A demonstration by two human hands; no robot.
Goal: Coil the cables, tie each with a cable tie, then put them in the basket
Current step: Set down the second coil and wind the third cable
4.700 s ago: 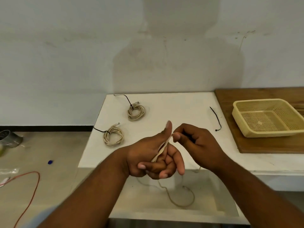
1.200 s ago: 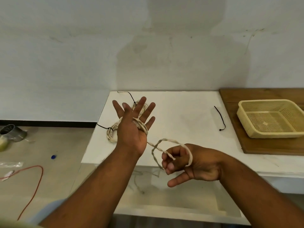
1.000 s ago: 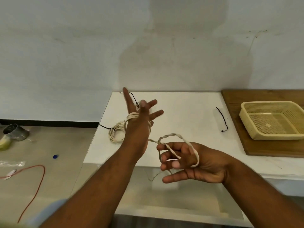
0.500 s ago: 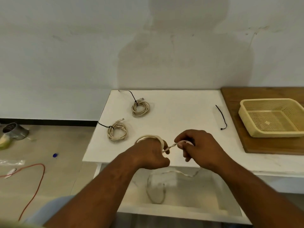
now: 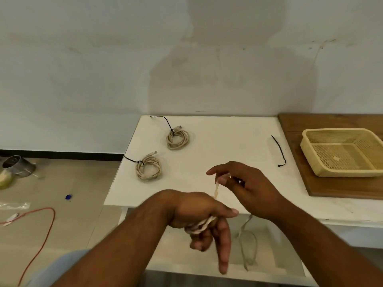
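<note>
A beige cable (image 5: pixel 200 227) is wound in several turns around the fingers of my left hand (image 5: pixel 192 210), which points down in front of the white table (image 5: pixel 228 141). My right hand (image 5: pixel 250 187) pinches the same cable a little above and to the right, with a short stretch taut between the hands. The cable's loose tail (image 5: pixel 247 245) hangs in a loop below the table edge. Two coiled beige cables (image 5: pixel 177 139) (image 5: pixel 148 168), each bound with a black tie, lie at the table's left. A loose black cable tie (image 5: pixel 280 151) lies right of centre. The yellow basket (image 5: pixel 306 150) holds no cables.
The basket stands on a wooden board (image 5: pixel 331 187) at the table's right end. A white wall runs behind the table. On the floor to the left lie a red cord (image 5: pixel 41 230), a metal can (image 5: pixel 17 165) and small scraps.
My left hand has turned from a fist at the table edge to fingers pointing down with the turns around them. My right hand has lifted the cable up and away.
</note>
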